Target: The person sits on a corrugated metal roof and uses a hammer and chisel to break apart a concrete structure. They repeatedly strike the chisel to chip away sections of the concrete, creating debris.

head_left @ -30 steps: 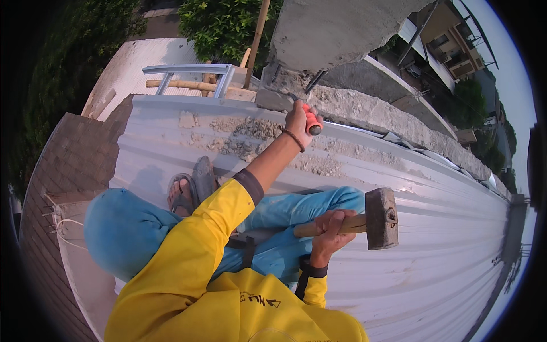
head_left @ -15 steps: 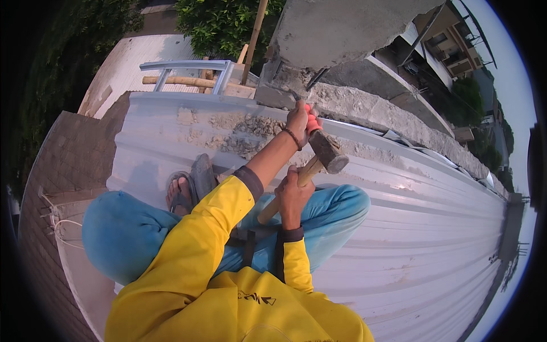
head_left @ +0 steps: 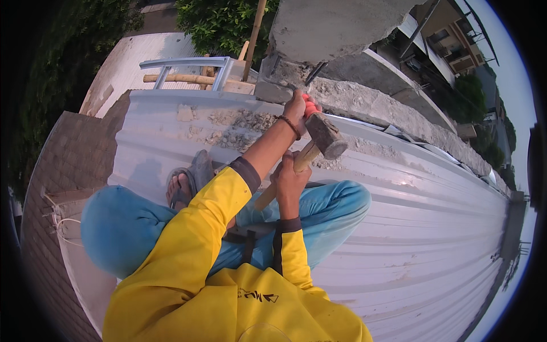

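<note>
My left hand is closed around a chisel with a ribbed orange-red grip, held against the broken edge of the concrete. Its tip is mostly hidden by my fingers. In my right hand is a club hammer, its wooden handle gripped below the head. The dark steel hammer head sits right at the near end of the chisel grip; I cannot tell whether they touch. Above my left hand stands a rough concrete block with a bent steel bar sticking out.
Ribbed metal roofing lies under me, with concrete rubble scattered on it beside my sandalled foot. A broken concrete ledge runs off to the right. At the far left are a metal channel frame and a bamboo pole.
Both hands, with chisel and hammer, have shifted slightly up and left in the picture. The hammer head stays close to the chisel's end.
</note>
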Available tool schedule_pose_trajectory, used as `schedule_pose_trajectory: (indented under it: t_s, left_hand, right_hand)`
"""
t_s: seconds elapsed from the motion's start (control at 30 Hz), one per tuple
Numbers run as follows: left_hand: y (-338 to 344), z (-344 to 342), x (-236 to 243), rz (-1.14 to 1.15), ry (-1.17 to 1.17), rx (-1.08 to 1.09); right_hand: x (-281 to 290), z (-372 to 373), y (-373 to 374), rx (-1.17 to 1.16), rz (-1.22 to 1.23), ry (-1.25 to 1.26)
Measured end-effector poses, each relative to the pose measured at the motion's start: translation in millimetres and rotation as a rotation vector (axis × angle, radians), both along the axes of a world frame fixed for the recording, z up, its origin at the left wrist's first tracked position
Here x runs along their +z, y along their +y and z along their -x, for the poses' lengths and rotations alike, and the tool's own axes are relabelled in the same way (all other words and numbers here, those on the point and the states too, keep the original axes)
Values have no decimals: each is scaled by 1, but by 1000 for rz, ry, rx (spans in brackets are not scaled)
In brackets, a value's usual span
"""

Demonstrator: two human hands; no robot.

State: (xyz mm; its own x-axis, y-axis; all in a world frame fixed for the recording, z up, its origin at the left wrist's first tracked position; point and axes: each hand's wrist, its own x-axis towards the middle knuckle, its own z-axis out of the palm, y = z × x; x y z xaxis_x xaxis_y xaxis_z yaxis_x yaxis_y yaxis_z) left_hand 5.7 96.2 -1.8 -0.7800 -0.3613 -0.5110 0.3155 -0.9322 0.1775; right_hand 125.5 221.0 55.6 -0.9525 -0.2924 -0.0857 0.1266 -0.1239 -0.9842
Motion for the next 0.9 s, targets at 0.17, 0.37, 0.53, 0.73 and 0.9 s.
schedule_pose_trajectory:
  t_s: [0.17, 0.37, 0.53, 0.73, 0.9]
  left_hand:
    - [-7, 3, -1, 19, 26, 1]
    - [-16, 28, 4, -202, -6, 135]
    - [-12, 28, 8, -179, 44, 141]
    - [-10, 25, 8, -198, 76, 149]
    - [-12, 35, 7, -275, 21, 177]
  right_hand:
    - [-15, -4, 24, 59, -29, -49]
    - [67, 7, 35, -111, 450, 491]
    - [15, 24, -4, 27, -156, 66]
    - [9, 13, 33, 34, 5, -67]
    - [108, 23, 42, -123, 450, 585]
